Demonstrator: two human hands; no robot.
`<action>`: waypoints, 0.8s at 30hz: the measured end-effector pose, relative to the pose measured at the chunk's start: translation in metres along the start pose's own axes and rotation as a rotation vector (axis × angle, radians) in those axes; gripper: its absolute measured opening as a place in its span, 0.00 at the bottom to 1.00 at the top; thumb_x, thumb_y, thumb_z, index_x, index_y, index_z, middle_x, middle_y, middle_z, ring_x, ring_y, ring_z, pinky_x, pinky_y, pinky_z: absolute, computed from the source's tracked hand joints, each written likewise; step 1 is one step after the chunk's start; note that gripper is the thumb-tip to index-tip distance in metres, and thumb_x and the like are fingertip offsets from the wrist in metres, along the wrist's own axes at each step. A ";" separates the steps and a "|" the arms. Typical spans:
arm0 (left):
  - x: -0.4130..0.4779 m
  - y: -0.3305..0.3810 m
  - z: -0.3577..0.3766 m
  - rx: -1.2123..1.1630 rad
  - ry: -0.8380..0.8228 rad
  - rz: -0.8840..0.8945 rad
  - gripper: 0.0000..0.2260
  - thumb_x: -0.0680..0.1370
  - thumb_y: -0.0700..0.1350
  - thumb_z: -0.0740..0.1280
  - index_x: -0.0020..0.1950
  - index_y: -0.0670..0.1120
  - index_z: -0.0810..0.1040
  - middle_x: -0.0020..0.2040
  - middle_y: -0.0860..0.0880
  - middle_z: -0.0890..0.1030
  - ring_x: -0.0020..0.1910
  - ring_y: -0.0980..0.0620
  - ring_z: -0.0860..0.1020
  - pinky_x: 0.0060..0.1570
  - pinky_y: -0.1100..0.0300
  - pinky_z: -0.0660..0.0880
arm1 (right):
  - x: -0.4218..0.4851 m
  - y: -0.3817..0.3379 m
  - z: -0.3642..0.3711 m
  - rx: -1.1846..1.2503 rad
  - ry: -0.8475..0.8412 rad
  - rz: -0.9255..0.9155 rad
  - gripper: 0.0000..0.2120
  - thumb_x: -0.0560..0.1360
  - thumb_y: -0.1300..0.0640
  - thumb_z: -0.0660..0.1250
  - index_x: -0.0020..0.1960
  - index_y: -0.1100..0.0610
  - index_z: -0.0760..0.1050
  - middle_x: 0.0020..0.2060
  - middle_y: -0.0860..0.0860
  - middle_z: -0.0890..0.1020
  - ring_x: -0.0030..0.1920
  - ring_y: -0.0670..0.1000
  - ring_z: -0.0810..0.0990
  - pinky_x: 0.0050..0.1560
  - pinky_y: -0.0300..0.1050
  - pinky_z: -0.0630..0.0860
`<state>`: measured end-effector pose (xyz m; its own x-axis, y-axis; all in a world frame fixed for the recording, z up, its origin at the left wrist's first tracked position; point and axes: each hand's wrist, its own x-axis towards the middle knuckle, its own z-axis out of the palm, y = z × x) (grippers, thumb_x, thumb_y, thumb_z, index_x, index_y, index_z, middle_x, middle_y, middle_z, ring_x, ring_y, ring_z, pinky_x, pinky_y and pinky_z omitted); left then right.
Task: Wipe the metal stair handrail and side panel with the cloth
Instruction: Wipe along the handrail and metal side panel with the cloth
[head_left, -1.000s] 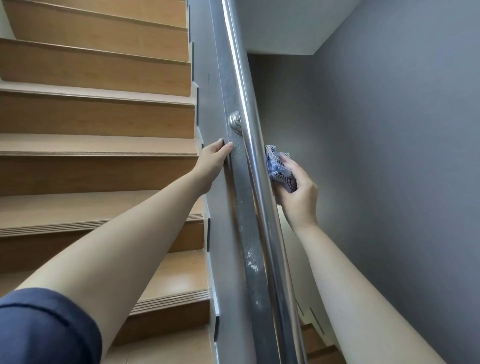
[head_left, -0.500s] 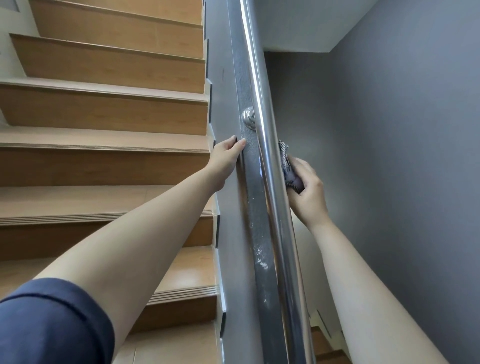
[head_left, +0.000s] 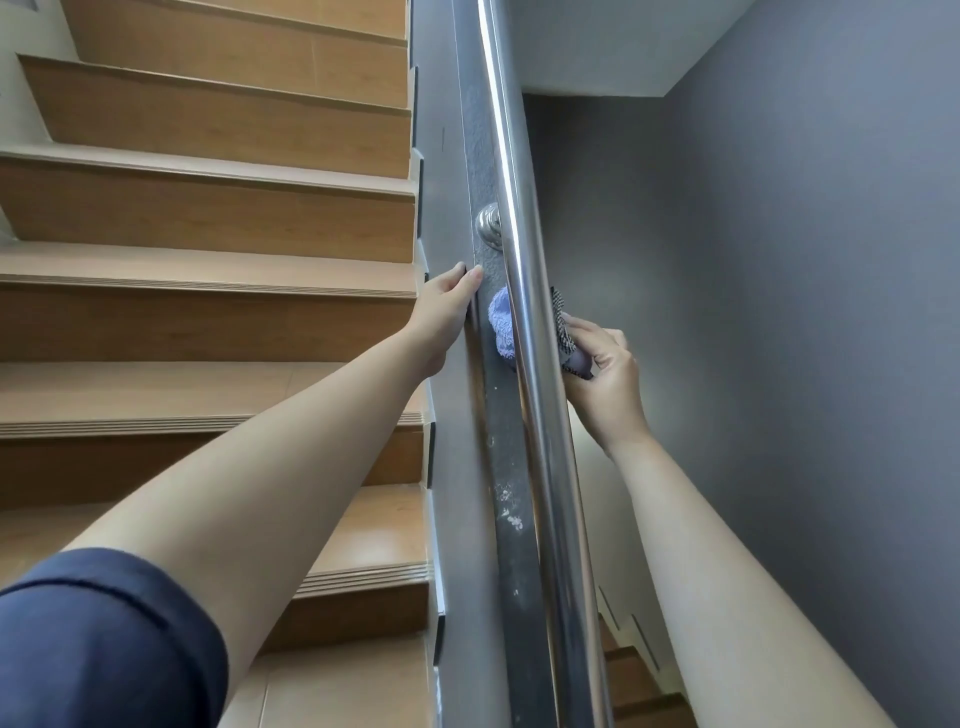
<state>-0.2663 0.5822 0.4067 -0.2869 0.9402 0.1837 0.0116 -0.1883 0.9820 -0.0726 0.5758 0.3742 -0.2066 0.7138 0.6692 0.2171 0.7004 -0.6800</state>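
Note:
A polished steel handrail (head_left: 524, 291) runs up the middle of the view above the grey top edge of the side panel (head_left: 457, 467). My right hand (head_left: 605, 382) is on the far side of the rail, closed around a bluish cloth (head_left: 503, 326). The cloth is pushed under the rail, so its fluffy end shows on the near side against the dark panel top; a checked part shows at the right. My left hand (head_left: 447, 306) rests flat against the panel's edge, fingers together, just below a round rail bracket (head_left: 489, 224).
Wooden stair treads (head_left: 208, 270) climb at the left. A grey wall (head_left: 805, 312) closes the right side over the stairwell, with lower steps (head_left: 649, 701) visible below. White specks (head_left: 511, 512) mark the panel top lower down.
The cloth has been pushed from the rail's far side under it, so its end now shows on the near side. My left hand has stayed on the panel edge.

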 end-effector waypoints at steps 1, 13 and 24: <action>-0.002 0.001 0.001 -0.003 0.006 0.003 0.29 0.81 0.51 0.61 0.78 0.41 0.57 0.79 0.47 0.61 0.77 0.51 0.60 0.77 0.53 0.57 | 0.000 -0.001 -0.001 -0.004 -0.024 0.004 0.26 0.67 0.71 0.74 0.59 0.49 0.77 0.54 0.38 0.78 0.55 0.45 0.71 0.60 0.25 0.65; -0.031 -0.009 0.009 -0.017 0.045 -0.021 0.29 0.81 0.52 0.62 0.78 0.42 0.59 0.78 0.48 0.62 0.77 0.50 0.61 0.77 0.49 0.57 | -0.056 -0.004 -0.018 -0.010 -0.181 0.052 0.22 0.67 0.70 0.75 0.58 0.56 0.81 0.54 0.41 0.80 0.46 0.47 0.65 0.50 0.25 0.63; -0.055 -0.028 0.013 -0.041 0.076 -0.031 0.27 0.80 0.52 0.63 0.76 0.42 0.65 0.77 0.48 0.66 0.75 0.53 0.64 0.76 0.53 0.60 | -0.108 -0.003 -0.026 -0.014 -0.151 0.059 0.23 0.65 0.73 0.74 0.57 0.56 0.82 0.52 0.37 0.80 0.46 0.42 0.68 0.49 0.24 0.65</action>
<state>-0.2388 0.5398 0.3696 -0.3583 0.9219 0.1475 -0.0371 -0.1719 0.9844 -0.0265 0.4965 0.3116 -0.3343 0.7467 0.5751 0.2460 0.6582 -0.7116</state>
